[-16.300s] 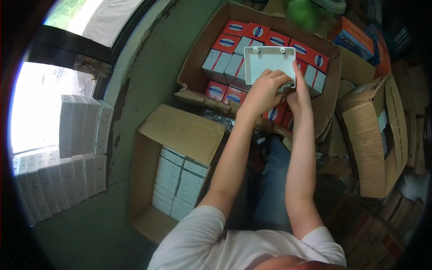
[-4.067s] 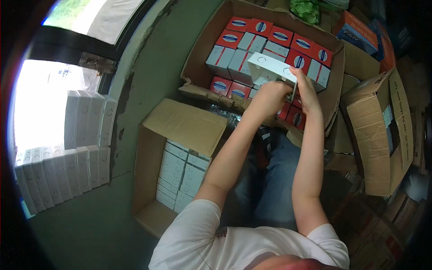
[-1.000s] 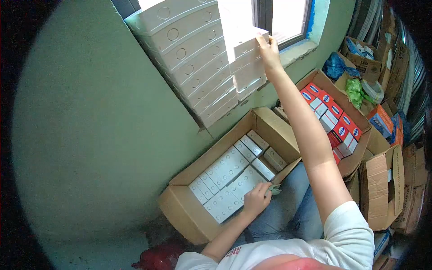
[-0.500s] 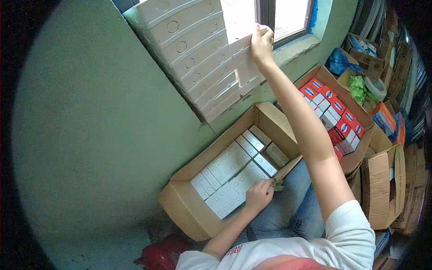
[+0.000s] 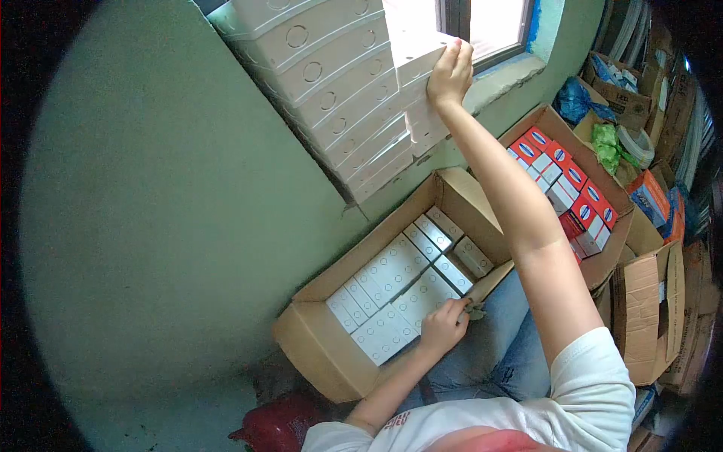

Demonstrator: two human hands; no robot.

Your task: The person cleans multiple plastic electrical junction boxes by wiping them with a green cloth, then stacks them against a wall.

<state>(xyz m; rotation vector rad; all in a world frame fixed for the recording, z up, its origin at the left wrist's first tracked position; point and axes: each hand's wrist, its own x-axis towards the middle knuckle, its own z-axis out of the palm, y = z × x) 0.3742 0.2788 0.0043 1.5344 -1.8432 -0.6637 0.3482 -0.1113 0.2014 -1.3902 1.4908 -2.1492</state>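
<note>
My right hand (image 5: 449, 74) is raised to the window sill and grips the end of a white plastic box (image 5: 419, 53) on top of the smaller stack of white boxes (image 5: 422, 113). A taller stack of the same white boxes (image 5: 324, 83) stands to its left on the sill. My left hand (image 5: 444, 328) rests low on the edge of an open cardboard carton (image 5: 316, 335) filled with white boxes (image 5: 395, 290), and pinches a small greenish-grey thing (image 5: 473, 309) against my jeans.
A second open carton (image 5: 625, 197) with red-and-white packs (image 5: 568, 188) lies to the right. Beyond it are more cardboard boxes (image 5: 648, 316), a green bag (image 5: 606, 143) and a blue bag (image 5: 574, 102). A green wall (image 5: 173, 226) fills the left. Something red (image 5: 279, 426) lies near my knee.
From in front of the red-pack carton, held in both hands, the white box went up to the sill stack. In the last second my right hand slid slightly right along it; my left hand stays low.
</note>
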